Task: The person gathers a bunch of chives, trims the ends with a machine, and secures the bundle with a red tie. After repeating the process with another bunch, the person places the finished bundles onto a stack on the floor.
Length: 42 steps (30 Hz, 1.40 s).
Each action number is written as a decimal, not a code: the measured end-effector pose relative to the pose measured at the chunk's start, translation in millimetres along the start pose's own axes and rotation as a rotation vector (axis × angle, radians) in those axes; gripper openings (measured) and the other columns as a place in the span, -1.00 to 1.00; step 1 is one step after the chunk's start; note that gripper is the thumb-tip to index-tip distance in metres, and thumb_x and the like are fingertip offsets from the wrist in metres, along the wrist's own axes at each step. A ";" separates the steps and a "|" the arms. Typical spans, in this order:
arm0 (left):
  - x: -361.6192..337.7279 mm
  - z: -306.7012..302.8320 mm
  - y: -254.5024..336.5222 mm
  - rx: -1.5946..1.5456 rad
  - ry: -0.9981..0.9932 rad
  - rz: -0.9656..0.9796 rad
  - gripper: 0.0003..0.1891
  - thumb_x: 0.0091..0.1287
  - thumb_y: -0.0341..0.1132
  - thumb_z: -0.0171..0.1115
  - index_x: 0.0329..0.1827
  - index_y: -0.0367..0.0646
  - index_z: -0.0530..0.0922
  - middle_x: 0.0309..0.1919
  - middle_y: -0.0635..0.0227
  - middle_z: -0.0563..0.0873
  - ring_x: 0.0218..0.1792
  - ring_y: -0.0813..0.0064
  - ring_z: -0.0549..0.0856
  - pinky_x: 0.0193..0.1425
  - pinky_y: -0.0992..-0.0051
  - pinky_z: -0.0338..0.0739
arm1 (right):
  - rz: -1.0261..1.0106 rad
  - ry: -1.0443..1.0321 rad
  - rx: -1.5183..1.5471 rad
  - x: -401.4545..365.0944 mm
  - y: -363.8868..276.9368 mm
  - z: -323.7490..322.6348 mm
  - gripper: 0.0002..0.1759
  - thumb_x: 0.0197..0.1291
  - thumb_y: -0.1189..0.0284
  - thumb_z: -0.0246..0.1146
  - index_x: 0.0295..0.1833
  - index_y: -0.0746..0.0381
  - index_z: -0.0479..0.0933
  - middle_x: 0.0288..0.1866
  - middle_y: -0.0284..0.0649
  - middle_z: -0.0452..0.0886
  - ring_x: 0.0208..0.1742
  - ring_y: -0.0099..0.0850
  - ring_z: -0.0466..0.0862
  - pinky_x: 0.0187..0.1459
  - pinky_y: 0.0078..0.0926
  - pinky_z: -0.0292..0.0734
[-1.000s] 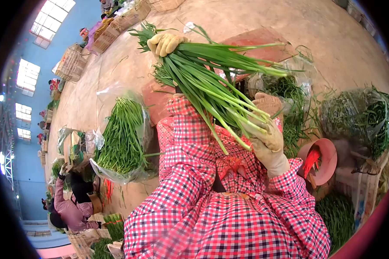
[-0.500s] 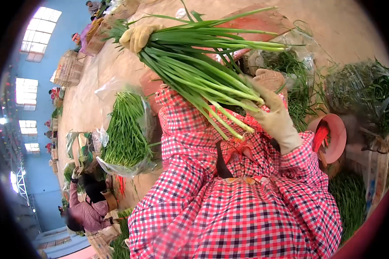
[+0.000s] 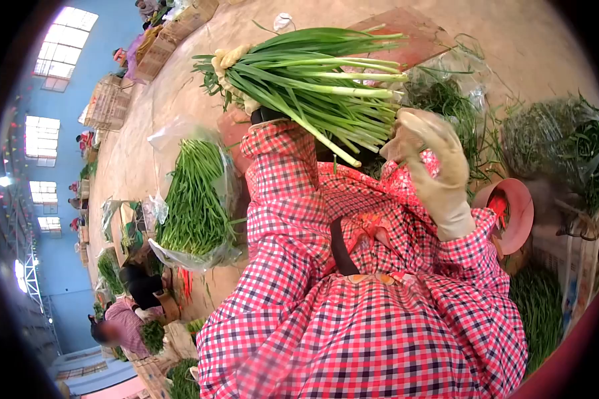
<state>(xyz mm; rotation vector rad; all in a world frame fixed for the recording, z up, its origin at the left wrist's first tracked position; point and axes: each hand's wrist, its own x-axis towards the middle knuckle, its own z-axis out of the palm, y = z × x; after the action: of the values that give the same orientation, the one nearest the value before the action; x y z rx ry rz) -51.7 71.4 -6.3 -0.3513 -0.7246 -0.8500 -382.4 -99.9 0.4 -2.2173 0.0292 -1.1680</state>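
Note:
My left hand [image 3: 227,69], in a pale glove, is closed round the leafy end of a bunch of garlic greens [image 3: 326,83]. The bunch lies nearly level in front of me, its pale stem ends pointing right and fanned apart. Close to those ends is my right hand [image 3: 440,163], also gloved. Its fingers are bent but apart, with nothing seen between them. Beyond my left sleeve, a clear plastic bag [image 3: 229,256] holds a large bundle of greens [image 3: 196,199].
A pink bucket [image 3: 524,216] with red strips [image 3: 498,203] stands at my right. Behind it are bagged greens [image 3: 559,143], and more greens [image 3: 536,312] lie below. Loose leaves [image 3: 446,100] lie ahead. A co-worker [image 3: 126,322] sits at far left near cardboard boxes [image 3: 106,103].
My right hand has come off the stem ends and opened. The bunch has swung to point more level, with its stems spread wider. The co-worker at left has lowered an arm.

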 end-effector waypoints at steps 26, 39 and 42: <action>31.5 23.8 -61.4 0.903 0.964 0.107 -0.84 0.43 -0.25 0.11 -0.16 -0.16 0.54 -0.51 0.63 0.53 -0.45 0.65 0.54 -0.36 0.61 0.49 | 0.659 -0.507 0.735 15.9 77.3 29.3 -0.61 0.18 0.38 0.36 0.13 0.23 0.59 0.02 -0.19 0.66 -0.06 -0.41 0.67 -0.03 -0.44 0.63; 36.9 24.4 -77.6 1.236 1.031 0.193 -0.72 0.32 -0.04 0.16 -0.43 -0.01 0.48 -0.59 0.52 0.54 -0.61 0.51 0.53 -0.51 0.51 0.46 | 0.845 -0.518 0.885 6.8 71.1 23.9 -0.48 -0.03 0.35 0.41 0.13 0.21 0.60 0.10 -0.25 0.61 0.07 -0.31 0.65 0.12 -0.38 0.59; 43.8 12.0 -63.7 1.090 0.989 0.151 -0.75 0.31 -0.09 0.21 -0.38 -0.06 0.51 -0.57 0.49 0.58 -0.57 0.52 0.56 -0.45 0.51 0.51 | 0.827 -0.499 0.795 5.0 69.0 19.9 -0.64 0.03 0.36 0.37 -0.03 0.26 0.64 -0.05 -0.28 0.68 -0.05 -0.34 0.68 -0.02 -0.41 0.61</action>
<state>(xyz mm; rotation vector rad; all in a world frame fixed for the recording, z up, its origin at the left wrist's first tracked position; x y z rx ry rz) -87.3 14.0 33.1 0.9356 -0.1353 -0.2998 -346.6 -146.6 -41.0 -1.4567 0.2117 -0.1005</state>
